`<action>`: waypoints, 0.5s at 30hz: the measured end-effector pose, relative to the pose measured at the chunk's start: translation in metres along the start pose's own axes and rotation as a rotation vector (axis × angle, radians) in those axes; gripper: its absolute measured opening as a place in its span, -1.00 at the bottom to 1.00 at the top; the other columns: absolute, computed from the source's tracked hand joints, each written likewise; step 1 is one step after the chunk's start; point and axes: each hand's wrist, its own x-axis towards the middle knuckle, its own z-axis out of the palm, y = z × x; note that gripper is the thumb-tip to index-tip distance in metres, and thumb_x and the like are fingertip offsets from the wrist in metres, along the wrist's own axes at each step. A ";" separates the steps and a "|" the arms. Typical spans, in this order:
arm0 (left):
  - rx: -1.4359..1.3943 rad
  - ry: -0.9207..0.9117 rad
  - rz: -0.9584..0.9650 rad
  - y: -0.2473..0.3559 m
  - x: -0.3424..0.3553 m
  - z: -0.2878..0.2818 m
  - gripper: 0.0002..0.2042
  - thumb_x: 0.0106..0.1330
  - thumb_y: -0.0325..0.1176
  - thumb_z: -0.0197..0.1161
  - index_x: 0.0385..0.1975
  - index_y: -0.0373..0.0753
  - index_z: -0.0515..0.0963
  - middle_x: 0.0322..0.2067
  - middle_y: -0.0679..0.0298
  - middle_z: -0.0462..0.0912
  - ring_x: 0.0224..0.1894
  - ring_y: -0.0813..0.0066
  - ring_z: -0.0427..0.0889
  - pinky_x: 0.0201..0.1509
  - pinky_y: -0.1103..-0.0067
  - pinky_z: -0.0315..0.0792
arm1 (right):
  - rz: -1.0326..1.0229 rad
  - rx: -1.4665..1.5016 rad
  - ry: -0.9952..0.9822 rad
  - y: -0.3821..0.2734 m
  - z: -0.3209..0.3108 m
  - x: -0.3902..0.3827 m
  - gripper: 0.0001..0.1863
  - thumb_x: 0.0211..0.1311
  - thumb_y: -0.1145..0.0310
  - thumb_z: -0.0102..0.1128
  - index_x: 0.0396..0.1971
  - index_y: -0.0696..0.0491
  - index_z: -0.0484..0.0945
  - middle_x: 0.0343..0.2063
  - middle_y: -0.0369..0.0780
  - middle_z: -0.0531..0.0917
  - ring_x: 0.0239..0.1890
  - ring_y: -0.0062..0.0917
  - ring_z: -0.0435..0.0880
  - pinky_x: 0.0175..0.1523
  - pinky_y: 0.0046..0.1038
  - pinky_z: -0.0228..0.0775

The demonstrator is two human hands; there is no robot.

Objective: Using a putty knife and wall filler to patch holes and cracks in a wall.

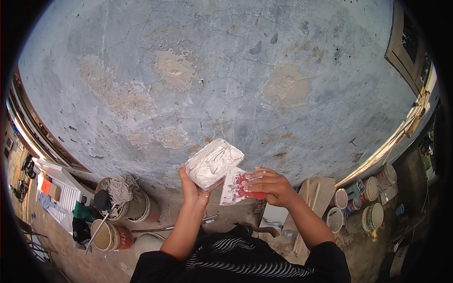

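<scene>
My left hand [192, 192] grips a small rectangular tub [213, 162] from its left side and underneath. White, creamy filler with ridged swirls fills the tub. In my right hand [274, 187] is a putty knife [233, 187] with a red grip, its wide blade smeared white, held beside the tub's lower right corner. Whether blade and tub touch, I cannot tell. Specks of filler mark my right fingers. Facing me is a worn blue-grey wall [226, 94] with hairline cracks. Beige filler patches [175, 70] show on it, another patch [287, 87] farther right.
On the floor at left stand paint buckets [111, 236], a mop [123, 188] and a white slatted piece [59, 198]. Several paint pails [373, 217] crowd the right side. Boards [314, 200] lean near the wall's foot, and a framed window [410, 45] is at upper right.
</scene>
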 end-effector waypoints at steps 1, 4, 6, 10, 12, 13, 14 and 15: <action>0.000 0.001 0.002 -0.001 0.000 -0.001 -0.26 0.40 0.28 -0.28 0.41 -0.15 0.19 0.32 0.02 0.36 0.29 -0.05 0.43 0.23 -0.14 0.35 | 0.003 0.017 0.001 -0.002 -0.002 0.000 -0.43 -0.20 0.75 0.10 -0.13 -0.07 0.72 -0.11 -0.25 0.74 -0.01 -0.33 0.69 0.33 -0.08 0.34; 0.000 0.017 0.042 -0.002 0.001 -0.006 -0.25 0.40 0.28 -0.29 0.42 -0.15 0.16 0.32 0.01 0.35 0.29 -0.07 0.43 0.19 -0.16 0.39 | 0.015 0.053 0.032 -0.003 -0.005 -0.005 -0.45 -0.19 0.76 0.07 -0.15 -0.01 0.72 -0.12 -0.21 0.74 -0.02 -0.32 0.70 0.30 -0.11 0.38; -0.032 0.033 0.075 -0.001 0.002 -0.010 -0.26 0.40 0.26 -0.28 0.42 -0.15 0.15 0.32 0.02 0.35 0.28 -0.08 0.44 0.15 -0.17 0.43 | 0.025 0.070 0.065 -0.003 -0.006 -0.009 -0.47 -0.18 0.77 0.05 -0.16 0.03 0.72 -0.13 -0.18 0.74 -0.02 -0.31 0.71 0.27 -0.16 0.41; 0.030 -0.012 0.110 -0.005 -0.005 -0.012 -0.28 0.41 0.24 -0.27 0.42 -0.13 0.16 0.31 0.02 0.36 0.28 -0.08 0.45 0.09 -0.22 0.44 | 0.331 0.448 0.435 0.010 0.007 -0.023 -0.74 0.26 0.68 0.03 -0.12 0.21 0.63 -0.16 -0.13 0.73 -0.08 -0.46 0.70 0.06 -0.46 0.53; 0.012 -0.106 0.150 -0.014 -0.004 -0.018 -0.29 0.40 0.20 -0.22 0.39 -0.21 0.20 0.30 0.03 0.39 0.28 -0.03 0.45 0.19 -0.08 0.42 | 0.619 0.685 0.644 0.016 0.003 -0.021 -0.78 0.39 0.56 0.06 -0.03 0.21 0.57 -0.15 -0.17 0.70 -0.10 -0.57 0.68 0.01 -0.48 0.55; 0.016 -0.111 0.144 -0.017 -0.006 -0.018 -0.29 0.40 0.20 -0.22 0.39 -0.21 0.20 0.30 0.03 0.39 0.28 -0.03 0.45 0.19 -0.08 0.42 | 0.639 0.875 0.747 0.016 0.004 -0.014 -0.74 0.39 0.52 0.11 0.03 0.22 0.53 -0.13 -0.18 0.69 -0.13 -0.58 0.69 -0.02 -0.47 0.57; 0.021 -0.101 0.177 -0.022 -0.010 -0.016 -0.30 0.41 0.16 -0.20 0.37 -0.27 0.22 0.30 0.04 0.39 0.29 0.03 0.44 0.26 0.09 0.40 | 0.639 0.872 0.756 0.017 0.001 -0.011 -0.74 0.39 0.52 0.11 0.03 0.22 0.53 -0.13 -0.18 0.69 -0.13 -0.58 0.69 -0.02 -0.47 0.57; 0.025 -0.088 0.213 -0.025 -0.013 -0.012 -0.31 0.42 0.13 -0.17 0.34 -0.33 0.24 0.30 0.04 0.39 0.30 0.08 0.42 0.33 0.26 0.38 | 0.714 1.034 0.728 0.019 -0.001 -0.008 -0.73 0.38 0.52 0.12 0.04 0.22 0.52 -0.13 -0.19 0.69 -0.14 -0.58 0.69 -0.03 -0.47 0.58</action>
